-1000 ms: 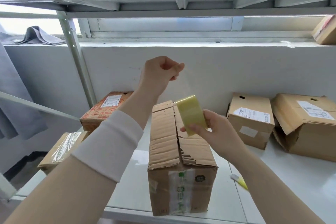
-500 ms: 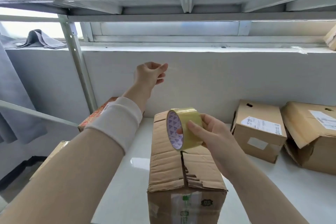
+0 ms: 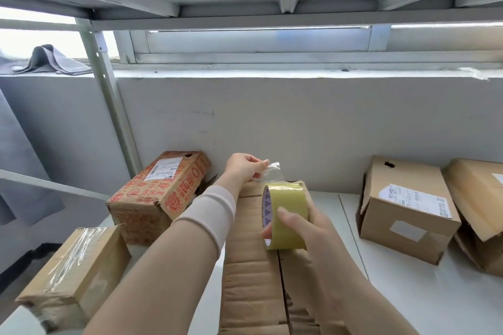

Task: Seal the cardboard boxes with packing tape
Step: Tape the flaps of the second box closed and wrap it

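Note:
A long cardboard box (image 3: 251, 280) lies lengthwise in front of me, its top flaps closed along a centre seam. My right hand (image 3: 302, 228) grips a roll of yellowish packing tape (image 3: 285, 215) just above the box's far half. My left hand (image 3: 245, 167) pinches the clear free end of the tape (image 3: 272, 170) over the box's far end. A short stretch of tape runs from the roll to those fingers.
A red-printed box (image 3: 160, 193) and a taped brown box (image 3: 73, 275) sit to the left. Two more brown boxes (image 3: 405, 207) (image 3: 479, 209) stand on the right of the white shelf (image 3: 408, 294). A wall and a metal upright (image 3: 114, 106) close in behind.
My left hand came down from high in the air to the box's far end, holding the tape end. My right hand lowered the roll onto the box top. The view tilted down.

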Action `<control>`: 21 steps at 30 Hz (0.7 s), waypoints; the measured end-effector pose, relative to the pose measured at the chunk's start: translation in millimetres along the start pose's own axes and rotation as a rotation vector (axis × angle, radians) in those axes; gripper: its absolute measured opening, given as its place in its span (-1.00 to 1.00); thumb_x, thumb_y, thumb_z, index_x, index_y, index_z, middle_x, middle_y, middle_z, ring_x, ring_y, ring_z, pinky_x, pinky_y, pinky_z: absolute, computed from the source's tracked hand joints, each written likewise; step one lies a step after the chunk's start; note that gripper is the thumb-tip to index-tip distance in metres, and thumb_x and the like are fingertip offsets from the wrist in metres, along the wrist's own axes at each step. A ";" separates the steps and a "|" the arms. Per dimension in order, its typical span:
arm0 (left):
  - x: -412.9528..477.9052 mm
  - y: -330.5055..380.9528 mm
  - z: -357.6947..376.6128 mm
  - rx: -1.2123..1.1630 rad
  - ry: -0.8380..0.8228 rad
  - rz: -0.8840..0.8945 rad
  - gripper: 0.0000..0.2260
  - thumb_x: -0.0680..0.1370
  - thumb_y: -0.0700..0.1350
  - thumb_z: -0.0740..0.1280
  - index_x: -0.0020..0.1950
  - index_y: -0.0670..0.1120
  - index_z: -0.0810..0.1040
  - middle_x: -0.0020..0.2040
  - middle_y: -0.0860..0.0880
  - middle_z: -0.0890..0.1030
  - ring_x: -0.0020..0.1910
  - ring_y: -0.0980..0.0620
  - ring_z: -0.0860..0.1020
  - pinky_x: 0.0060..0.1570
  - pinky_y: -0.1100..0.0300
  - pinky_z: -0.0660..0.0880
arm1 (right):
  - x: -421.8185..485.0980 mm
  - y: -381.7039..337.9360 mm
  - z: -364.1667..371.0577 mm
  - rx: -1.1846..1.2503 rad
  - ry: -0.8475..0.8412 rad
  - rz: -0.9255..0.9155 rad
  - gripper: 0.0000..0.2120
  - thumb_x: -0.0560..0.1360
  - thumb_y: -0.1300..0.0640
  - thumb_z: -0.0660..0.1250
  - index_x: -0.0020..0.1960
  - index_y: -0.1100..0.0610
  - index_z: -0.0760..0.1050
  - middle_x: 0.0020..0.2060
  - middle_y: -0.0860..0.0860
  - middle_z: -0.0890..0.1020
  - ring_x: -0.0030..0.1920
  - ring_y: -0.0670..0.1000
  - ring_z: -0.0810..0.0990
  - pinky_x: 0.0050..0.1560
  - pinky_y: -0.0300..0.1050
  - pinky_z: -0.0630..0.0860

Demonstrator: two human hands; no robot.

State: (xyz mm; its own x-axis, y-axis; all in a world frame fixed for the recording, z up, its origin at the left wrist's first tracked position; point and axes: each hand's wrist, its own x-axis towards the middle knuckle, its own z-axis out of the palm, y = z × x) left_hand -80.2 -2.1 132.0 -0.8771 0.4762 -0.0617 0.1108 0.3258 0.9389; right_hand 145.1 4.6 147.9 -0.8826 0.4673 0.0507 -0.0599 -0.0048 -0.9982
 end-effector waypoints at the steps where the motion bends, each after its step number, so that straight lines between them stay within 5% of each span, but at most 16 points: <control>1: 1.9 -1.4 -1.1 0.019 0.007 -0.002 -0.82 0.46 -0.07 0.47 -0.25 -0.11 0.54 -0.28 -0.04 0.60 -0.31 0.07 0.55 -0.03 0.17 0.53 | 0.5 1.0 0.2 0.008 -0.016 -0.005 -0.85 0.50 0.13 0.30 0.05 0.12 0.50 -0.30 0.07 0.69 -0.22 -0.03 0.66 -0.08 -0.14 0.58; 4: 5.7 -9.2 -2.6 0.130 0.034 -0.034 -0.80 0.47 -0.04 0.46 -0.29 -0.07 0.54 -0.34 0.01 0.56 -0.33 0.09 0.49 -0.17 0.21 0.47 | 4.6 -0.3 2.8 -0.002 0.019 -0.047 -0.93 0.54 0.20 0.27 -0.01 0.13 0.50 -0.33 0.05 0.69 -0.28 0.02 0.67 -0.10 -0.08 0.61; 9: 12.2 -13.1 0.5 0.214 0.017 -0.066 -0.82 0.44 -0.01 0.47 -0.28 -0.05 0.57 -0.26 0.00 0.58 -0.13 0.01 0.51 0.05 0.17 0.48 | 3.1 5.9 6.4 -0.115 0.116 -0.153 -0.90 0.51 0.05 0.29 -0.07 0.06 0.53 -0.36 -0.02 0.69 -0.31 -0.06 0.67 -0.18 -0.17 0.59; 18: 19.3 -16.8 4.1 0.239 -0.015 -0.042 -0.80 0.43 0.05 0.48 -0.26 -0.05 0.59 -0.27 0.03 0.56 -0.16 0.04 0.51 -0.07 0.23 0.45 | -1.3 13.3 12.3 -0.144 0.200 -0.243 -0.68 0.29 -0.17 0.25 -0.09 0.02 0.52 -0.39 -0.07 0.68 -0.34 -0.11 0.67 -0.20 -0.14 0.61; 21: 25.0 -18.8 6.6 0.360 -0.021 -0.102 -0.76 0.40 0.07 0.50 -0.11 -0.09 0.65 -0.10 -0.01 0.65 -0.03 0.01 0.58 0.02 0.22 0.49 | 0.2 14.1 12.2 -0.132 0.201 -0.233 -0.75 0.36 -0.10 0.28 -0.09 0.05 0.52 -0.39 -0.05 0.68 -0.35 -0.10 0.67 -0.21 -0.14 0.61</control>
State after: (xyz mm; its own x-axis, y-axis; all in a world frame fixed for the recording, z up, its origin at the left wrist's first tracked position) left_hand -101.2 9.1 110.6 -0.8827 0.4421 -0.1594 0.1839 0.6371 0.7485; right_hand 138.4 -6.2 134.2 -0.7421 0.6073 0.2837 -0.1764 0.2313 -0.9568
